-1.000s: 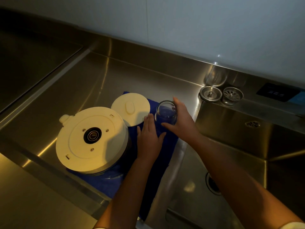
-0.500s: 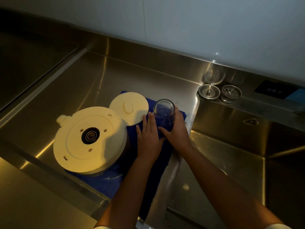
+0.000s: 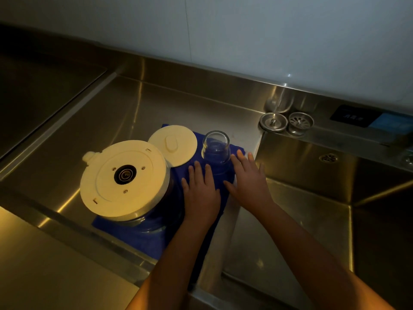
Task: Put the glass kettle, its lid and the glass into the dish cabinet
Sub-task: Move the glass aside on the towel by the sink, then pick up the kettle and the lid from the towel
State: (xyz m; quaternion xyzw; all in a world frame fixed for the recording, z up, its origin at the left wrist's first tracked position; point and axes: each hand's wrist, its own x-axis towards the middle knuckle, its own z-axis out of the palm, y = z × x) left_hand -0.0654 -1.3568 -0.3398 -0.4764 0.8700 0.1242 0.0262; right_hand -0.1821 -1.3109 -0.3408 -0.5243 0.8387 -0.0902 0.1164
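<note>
On a stainless-steel table [image 3: 156,104], two released grips rest flat on a dark blue cloth [image 3: 154,240].
Both the left grip [image 3: 201,193] and the right grip [image 3: 248,182] lie palm down, fingers straight, holding nothing. A small clear drinking glass [image 3: 216,147] stands just beyond the fingertips, between the two. A round cream lid [image 3: 173,145] lies beyond the left grip; just to that grip's left, a glass kettle [image 3: 124,180] sits upside down, cream base upward.
</note>
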